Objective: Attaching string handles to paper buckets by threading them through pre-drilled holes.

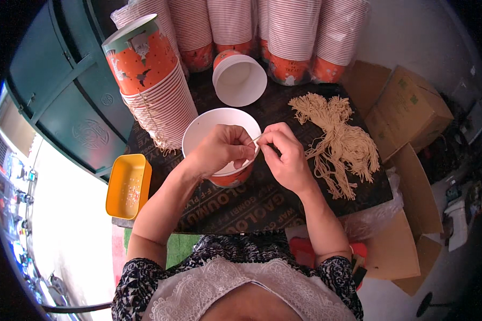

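Your right grip (pixel 284 152) pinches a thin cream string (pixel 256 139) over the white-lined orange paper tub (pixel 204 124) beneath both hands; whether your left grip (pixel 222 150) clamps too, I cannot tell. The string looks limp; the light tub steadies best by its rim.

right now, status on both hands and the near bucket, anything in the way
Left hand over near bucket, grip unclear. Right hand pinching thin string. Bucket mouth-up. Hands partly hiding it.
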The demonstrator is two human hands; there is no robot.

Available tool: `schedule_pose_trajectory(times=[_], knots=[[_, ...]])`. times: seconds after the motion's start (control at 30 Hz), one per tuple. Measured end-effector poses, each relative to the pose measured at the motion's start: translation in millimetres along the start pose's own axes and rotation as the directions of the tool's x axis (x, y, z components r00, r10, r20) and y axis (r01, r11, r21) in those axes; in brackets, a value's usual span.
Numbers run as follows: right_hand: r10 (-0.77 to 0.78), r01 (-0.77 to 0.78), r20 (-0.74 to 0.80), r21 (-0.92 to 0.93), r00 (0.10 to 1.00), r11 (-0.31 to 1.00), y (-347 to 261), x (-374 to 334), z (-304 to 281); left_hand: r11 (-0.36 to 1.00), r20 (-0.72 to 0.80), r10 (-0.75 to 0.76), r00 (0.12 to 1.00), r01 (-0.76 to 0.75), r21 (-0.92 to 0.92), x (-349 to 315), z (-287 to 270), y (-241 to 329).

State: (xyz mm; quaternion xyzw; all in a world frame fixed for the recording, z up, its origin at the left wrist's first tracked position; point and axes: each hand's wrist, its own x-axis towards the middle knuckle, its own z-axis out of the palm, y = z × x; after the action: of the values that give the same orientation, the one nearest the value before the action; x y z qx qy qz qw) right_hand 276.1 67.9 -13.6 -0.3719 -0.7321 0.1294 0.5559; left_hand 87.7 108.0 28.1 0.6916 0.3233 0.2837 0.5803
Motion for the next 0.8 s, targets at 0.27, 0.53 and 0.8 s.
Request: schedule_pose_trajectory(times=[0.27, 0.53, 0.8], knots=[[-0.032, 0.033, 0.028, -0.007, 0.999, 0.999, -3.1, 0.2, 3.4, 0.999, 0.014, 0.024, 1.000, -0.024, 0.023, 1.9, -0.1, -2.4], [-0.045, 0.044, -0.020, -0.056, 0.999, 0.997, -8.2, -5.9, 9.8, 0.998, -0.071, -0.057, 0.996, 0.056, -0.015, 2.2, 0.1, 2.1], [-0.151, 0.148, -0.034, -0.069, 0.988, 0.987, -1.4, -7.2, 5.9, 0.996, -0.054, -0.044, 0.998, 0.048, 0.076, 2.5, -2.1, -0.7]])
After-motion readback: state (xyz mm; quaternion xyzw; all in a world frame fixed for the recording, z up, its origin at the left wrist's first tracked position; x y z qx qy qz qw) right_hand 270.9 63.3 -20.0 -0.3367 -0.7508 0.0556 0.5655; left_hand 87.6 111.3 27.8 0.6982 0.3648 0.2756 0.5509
